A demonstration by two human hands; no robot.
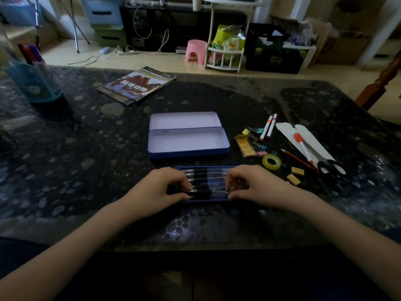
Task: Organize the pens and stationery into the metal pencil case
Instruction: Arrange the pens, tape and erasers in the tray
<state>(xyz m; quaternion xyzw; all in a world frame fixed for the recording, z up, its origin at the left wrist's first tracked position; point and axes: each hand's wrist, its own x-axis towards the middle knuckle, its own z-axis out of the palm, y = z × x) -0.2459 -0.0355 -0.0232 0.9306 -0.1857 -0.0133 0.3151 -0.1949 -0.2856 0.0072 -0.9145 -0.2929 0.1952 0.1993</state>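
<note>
While both hands, the left hand (160, 187) and right hand (251, 185), pinch the pens (206, 183) in the blue tray (208, 168), the open metal pencil case (188, 141) waits just behind; next, probably, the tray goes inside.

The table (86, 148) is glossy, mottled dark stone; the open pencil case (188, 141) is smooth painted metal (pale matt inside), the booklet (136, 84) glossy paper.

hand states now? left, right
Left hand: fingers curled on the pens in the tray.
Right hand: same, gripping the pens.
</note>
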